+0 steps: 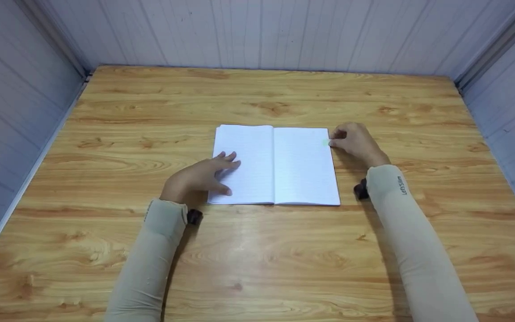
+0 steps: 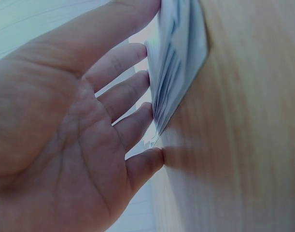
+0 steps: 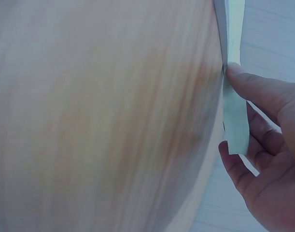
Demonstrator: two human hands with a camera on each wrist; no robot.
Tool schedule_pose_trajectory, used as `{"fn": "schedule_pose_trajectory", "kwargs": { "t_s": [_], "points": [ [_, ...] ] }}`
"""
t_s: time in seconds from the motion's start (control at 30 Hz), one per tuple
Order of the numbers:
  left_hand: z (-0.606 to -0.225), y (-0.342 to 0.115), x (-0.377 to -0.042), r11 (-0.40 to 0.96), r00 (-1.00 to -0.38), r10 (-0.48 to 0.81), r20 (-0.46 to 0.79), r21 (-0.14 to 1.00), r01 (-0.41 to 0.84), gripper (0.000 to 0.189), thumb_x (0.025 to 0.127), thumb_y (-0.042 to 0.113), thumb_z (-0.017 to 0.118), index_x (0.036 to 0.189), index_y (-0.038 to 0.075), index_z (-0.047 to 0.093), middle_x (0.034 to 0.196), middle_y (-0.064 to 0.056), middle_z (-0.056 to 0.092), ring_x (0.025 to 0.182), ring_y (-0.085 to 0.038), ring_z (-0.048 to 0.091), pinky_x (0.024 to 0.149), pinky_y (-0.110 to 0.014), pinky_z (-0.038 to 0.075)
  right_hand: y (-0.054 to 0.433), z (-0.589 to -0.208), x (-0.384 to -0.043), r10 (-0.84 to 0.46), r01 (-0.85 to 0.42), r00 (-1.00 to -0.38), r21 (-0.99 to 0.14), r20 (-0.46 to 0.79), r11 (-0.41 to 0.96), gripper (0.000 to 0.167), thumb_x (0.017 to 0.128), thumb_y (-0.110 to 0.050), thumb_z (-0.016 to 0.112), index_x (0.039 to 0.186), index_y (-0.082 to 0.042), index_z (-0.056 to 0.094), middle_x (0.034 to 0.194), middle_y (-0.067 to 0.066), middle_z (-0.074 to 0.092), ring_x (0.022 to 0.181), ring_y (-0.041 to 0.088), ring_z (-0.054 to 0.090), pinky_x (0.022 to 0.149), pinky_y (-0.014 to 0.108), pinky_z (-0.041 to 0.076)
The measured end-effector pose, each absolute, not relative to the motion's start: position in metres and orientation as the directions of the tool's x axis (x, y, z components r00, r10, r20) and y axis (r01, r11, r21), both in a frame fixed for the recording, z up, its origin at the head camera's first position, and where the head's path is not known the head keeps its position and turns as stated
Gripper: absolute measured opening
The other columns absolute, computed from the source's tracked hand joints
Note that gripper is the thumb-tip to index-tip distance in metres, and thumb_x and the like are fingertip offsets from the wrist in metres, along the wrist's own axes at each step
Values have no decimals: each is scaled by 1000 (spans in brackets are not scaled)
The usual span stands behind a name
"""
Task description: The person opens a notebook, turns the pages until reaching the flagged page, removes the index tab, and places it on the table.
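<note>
An open notebook (image 1: 304,170) with lined white pages lies flat on the wooden table. Spread fingers of my left hand (image 1: 201,175) rest on its left page, near the outer edge. The left wrist view shows that palm beside the notebook's layered page edges (image 2: 178,63). At the upper part of the right page's outer edge, my right hand (image 1: 356,142) pinches a small pale green sticky note (image 1: 325,142). Seen from the right wrist, the sticky note (image 3: 237,123) is a narrow strip along the page edge, with the thumb pressed on it and the other fingers behind.
The wood-grain table (image 1: 257,268) extends around the notebook on every side. White panel walls (image 1: 280,36) close off its back, left and right. A small dark device (image 1: 361,189) sits at the right wrist, and another (image 1: 194,217) at the left.
</note>
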State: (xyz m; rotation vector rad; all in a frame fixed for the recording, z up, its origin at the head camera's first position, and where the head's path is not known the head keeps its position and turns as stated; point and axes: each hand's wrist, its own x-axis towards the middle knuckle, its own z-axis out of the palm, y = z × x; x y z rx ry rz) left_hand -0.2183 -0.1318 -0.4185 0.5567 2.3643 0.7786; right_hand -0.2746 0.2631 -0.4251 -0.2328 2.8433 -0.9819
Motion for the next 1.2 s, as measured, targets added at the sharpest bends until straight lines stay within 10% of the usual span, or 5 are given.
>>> {"fn": "schedule_pose_trajectory", "kwargs": {
  "t_s": [0.53, 1.2],
  "points": [
    [-417, -133, -219, 727, -733, 568, -375, 646, 232, 80, 83, 16, 74, 150, 18, 31, 162, 4, 10, 150, -21, -3, 122, -44, 5, 264, -424, -270, -196, -126, -980, -671, -30, 731, 9, 90, -10, 66, 95, -2, 68, 94, 12, 66, 74, 14, 54, 60, 17, 44],
    [-417, -133, -218, 728, -730, 566, -383, 649, 224, 79, 84, 16, 74, 150, 18, 30, 162, 5, 9, 150, -21, -3, 122, -44, 5, 281, -411, -261, -117, -23, -989, -698, -86, 716, 28, 93, -28, 64, 108, -5, 68, 113, 14, 66, 107, 24, 57, 98, 42, 43]
  ]
}}
